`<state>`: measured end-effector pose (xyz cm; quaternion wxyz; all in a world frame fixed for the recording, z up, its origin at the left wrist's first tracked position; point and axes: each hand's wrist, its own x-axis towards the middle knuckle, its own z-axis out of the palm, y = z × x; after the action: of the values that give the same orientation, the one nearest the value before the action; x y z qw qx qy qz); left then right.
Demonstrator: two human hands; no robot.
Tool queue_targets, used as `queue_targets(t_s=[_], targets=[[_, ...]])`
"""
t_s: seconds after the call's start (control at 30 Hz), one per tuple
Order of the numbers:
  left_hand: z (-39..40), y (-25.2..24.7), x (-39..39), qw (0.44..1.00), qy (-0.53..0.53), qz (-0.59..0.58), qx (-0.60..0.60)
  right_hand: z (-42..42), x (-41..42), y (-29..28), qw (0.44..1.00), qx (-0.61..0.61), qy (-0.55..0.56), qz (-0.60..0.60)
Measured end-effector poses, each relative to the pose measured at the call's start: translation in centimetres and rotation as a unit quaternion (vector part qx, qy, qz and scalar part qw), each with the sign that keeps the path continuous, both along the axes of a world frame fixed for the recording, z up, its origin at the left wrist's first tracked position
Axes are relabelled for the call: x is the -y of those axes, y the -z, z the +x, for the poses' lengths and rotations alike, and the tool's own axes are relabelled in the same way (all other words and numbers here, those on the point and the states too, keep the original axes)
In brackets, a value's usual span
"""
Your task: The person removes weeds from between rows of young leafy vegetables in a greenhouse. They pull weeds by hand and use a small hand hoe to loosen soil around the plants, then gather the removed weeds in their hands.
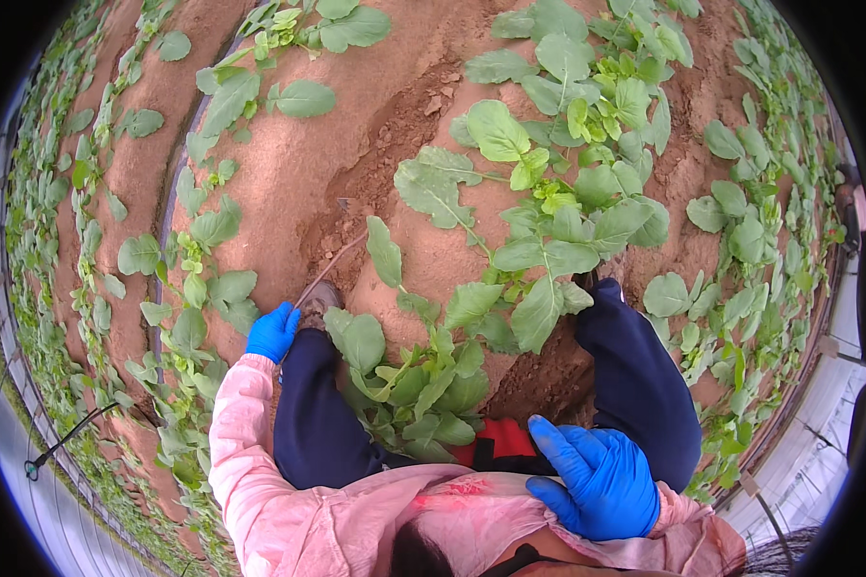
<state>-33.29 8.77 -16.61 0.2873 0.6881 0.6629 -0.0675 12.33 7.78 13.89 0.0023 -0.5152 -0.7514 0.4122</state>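
My left hand (273,332), in a blue disposable glove, is closed around one end of a thin brownish stick (330,267). The stick slants up and right over the furrow, and its far end lies beside a plant leaf. Below that hand are my left shoe and my left knee in navy trousers (317,404). My right hand (601,479), also gloved in blue, is raised before my chest. Its thumb stands apart from the fingers, and nothing shows between them. Leafy green plants (433,382) with broad lobed leaves grow between my legs and along the soil ridge ahead.
Further plant rows run on the left (195,288) and right (743,231). A dark drip line (177,159) follows the left row. Crumbly soil (404,130) lines the furrow. A red and black item (501,441) sits between my thighs. Part of another person shows at the far right.
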Motion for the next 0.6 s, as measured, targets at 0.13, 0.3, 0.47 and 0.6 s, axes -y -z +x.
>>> queue_targets(t_s=[0.13,0.3,0.47,0.6], targets=[[3.5,0.5,-4.9,0.999,-0.034,0.005,0.04,0.0,0.2,0.2,1.0,-0.005,0.005,0.009],[10.2,0.1,-14.9,0.989,-0.082,0.043,0.113,0.0,0.1,0.1,1.0,0.007,-0.008,0.01],[18.2,0.9,-25.9,0.981,-0.047,0.113,0.154,0.0,-0.3,0.0,1.0,0.006,0.012,0.025],[22.3,2.0,-30.6,0.981,-0.004,0.161,0.107,0.3,-0.6,0.1,1.0,0.014,0.003,0.005]])
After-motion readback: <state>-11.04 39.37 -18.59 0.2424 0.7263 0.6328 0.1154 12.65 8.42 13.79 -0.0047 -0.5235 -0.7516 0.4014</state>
